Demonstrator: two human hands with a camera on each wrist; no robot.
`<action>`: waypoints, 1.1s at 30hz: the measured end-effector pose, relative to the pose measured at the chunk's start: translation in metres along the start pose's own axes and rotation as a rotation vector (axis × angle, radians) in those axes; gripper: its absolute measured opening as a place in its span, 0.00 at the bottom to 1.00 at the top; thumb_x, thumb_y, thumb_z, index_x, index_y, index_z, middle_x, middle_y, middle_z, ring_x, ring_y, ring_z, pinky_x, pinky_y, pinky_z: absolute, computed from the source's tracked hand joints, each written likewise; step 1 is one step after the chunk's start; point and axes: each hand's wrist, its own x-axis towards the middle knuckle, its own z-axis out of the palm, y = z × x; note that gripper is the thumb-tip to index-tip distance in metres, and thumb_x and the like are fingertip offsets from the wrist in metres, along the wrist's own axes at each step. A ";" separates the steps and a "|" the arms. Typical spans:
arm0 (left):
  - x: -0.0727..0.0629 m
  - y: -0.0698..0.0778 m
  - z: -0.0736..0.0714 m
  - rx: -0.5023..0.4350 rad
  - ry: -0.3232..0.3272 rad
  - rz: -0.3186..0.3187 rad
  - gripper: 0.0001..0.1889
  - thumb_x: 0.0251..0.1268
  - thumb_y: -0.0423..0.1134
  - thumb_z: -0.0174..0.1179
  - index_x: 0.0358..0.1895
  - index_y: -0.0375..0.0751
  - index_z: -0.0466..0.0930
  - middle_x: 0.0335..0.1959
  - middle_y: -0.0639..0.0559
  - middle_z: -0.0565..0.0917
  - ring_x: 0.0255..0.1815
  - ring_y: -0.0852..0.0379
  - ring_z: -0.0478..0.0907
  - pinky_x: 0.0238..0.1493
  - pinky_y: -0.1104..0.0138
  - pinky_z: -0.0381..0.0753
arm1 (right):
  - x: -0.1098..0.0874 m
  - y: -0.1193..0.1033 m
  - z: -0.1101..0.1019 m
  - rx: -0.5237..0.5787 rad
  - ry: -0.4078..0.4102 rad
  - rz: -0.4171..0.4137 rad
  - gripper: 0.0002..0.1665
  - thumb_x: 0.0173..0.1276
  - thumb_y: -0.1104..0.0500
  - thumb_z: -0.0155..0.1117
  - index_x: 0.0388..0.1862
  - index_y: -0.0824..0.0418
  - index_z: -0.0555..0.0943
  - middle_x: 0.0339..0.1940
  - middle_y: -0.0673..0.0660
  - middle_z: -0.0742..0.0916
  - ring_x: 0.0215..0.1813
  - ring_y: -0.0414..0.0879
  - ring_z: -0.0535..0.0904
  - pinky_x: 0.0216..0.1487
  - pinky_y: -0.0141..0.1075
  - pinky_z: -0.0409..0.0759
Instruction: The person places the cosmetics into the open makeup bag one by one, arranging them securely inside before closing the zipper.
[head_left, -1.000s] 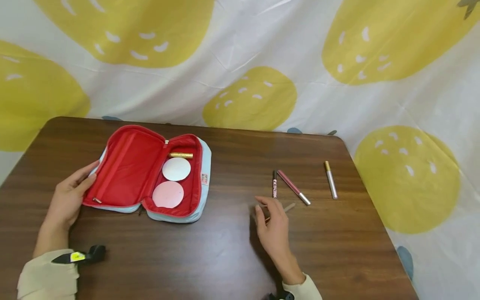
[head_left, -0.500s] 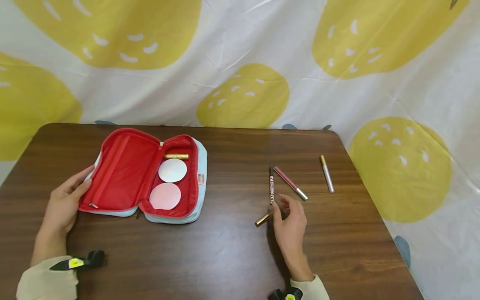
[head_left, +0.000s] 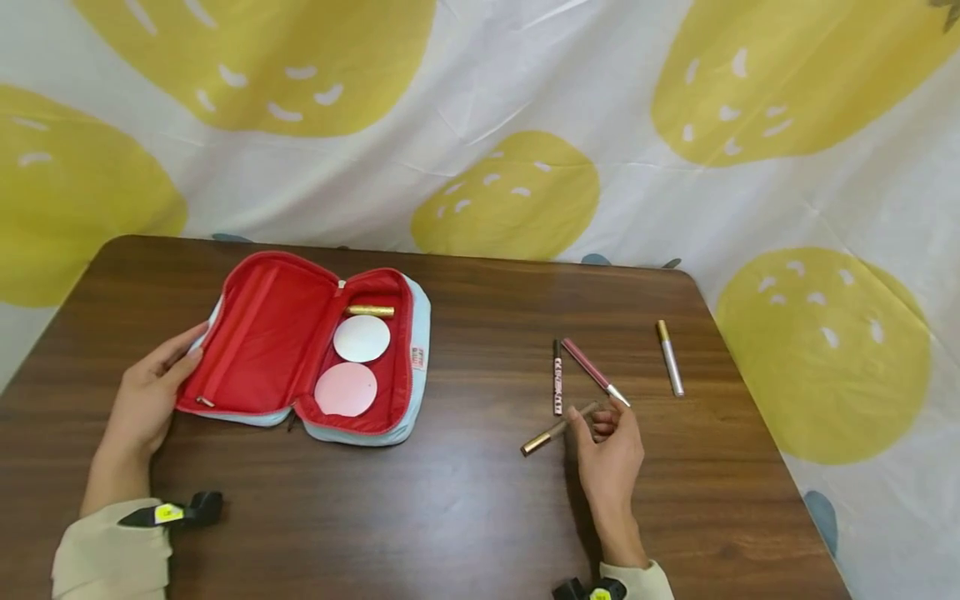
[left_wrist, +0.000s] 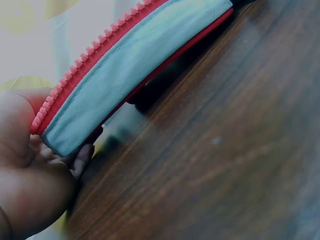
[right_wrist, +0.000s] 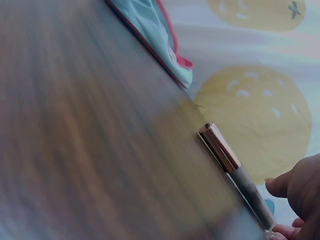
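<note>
An unzipped light-blue pouch with red lining [head_left: 262, 342] lies spread on the table. My left hand [head_left: 146, 396] grips its left edge, thumb on the inner side; the left wrist view shows the pouch edge [left_wrist: 130, 70] between thumb and fingers. Inside sit a gold tube [head_left: 371, 312], a white disc [head_left: 362, 338] and a pink disc [head_left: 346, 389]. My right hand [head_left: 613, 458] is over a tube with a copper-gold cap [head_left: 542, 442]. In the right wrist view its thumb stands apart from the tube [right_wrist: 245, 187], while the other fingers are by its far end, partly cut off.
Just beyond the right hand lie a black-and-pink patterned pencil [head_left: 557, 379] and a dark pink tube with a silver end [head_left: 592, 369]. A silver tube with a gold cap [head_left: 670, 358] lies farther right on the wooden table [head_left: 465, 500]. Behind hangs a patterned cloth [head_left: 630, 208].
My right hand has moved right along the copper-gold tube, uncovering its cap and the pencil's lower end. My left hand keeps its grip on the pouch. The head view has shifted slightly.
</note>
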 end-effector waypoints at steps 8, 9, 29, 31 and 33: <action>0.000 -0.001 0.000 -0.013 0.011 0.009 0.22 0.69 0.35 0.56 0.66 0.43 0.72 0.51 0.63 0.78 0.50 0.68 0.70 0.44 0.81 0.72 | 0.016 0.015 -0.008 -0.052 -0.125 -0.165 0.28 0.55 0.60 0.75 0.53 0.71 0.78 0.37 0.62 0.82 0.34 0.51 0.78 0.31 0.27 0.75; 0.000 -0.001 0.000 -0.013 0.012 0.009 0.22 0.69 0.35 0.56 0.66 0.43 0.72 0.51 0.63 0.78 0.50 0.68 0.71 0.43 0.81 0.72 | 0.019 0.017 -0.011 -0.058 -0.162 -0.195 0.27 0.55 0.60 0.75 0.53 0.70 0.78 0.38 0.62 0.82 0.34 0.50 0.78 0.30 0.29 0.75; 0.003 -0.001 0.001 0.004 0.005 0.014 0.22 0.70 0.35 0.55 0.67 0.42 0.70 0.53 0.63 0.76 0.52 0.69 0.69 0.46 0.81 0.69 | 0.057 0.053 -0.022 0.007 -0.527 -0.579 0.26 0.49 0.60 0.78 0.50 0.55 0.84 0.46 0.49 0.80 0.29 0.41 0.69 0.28 0.26 0.64; 0.002 0.000 0.001 0.007 0.009 0.013 0.22 0.70 0.35 0.55 0.67 0.42 0.71 0.53 0.63 0.76 0.52 0.69 0.69 0.46 0.81 0.69 | 0.057 0.054 -0.020 0.021 -0.542 -0.577 0.23 0.50 0.59 0.78 0.48 0.53 0.85 0.43 0.48 0.81 0.29 0.40 0.68 0.28 0.26 0.63; 0.001 0.001 0.001 0.009 0.012 0.013 0.22 0.70 0.35 0.55 0.67 0.42 0.71 0.53 0.63 0.76 0.52 0.69 0.69 0.46 0.81 0.69 | 0.058 0.054 -0.019 0.042 -0.544 -0.576 0.21 0.49 0.59 0.78 0.45 0.53 0.86 0.42 0.48 0.81 0.29 0.41 0.68 0.27 0.27 0.64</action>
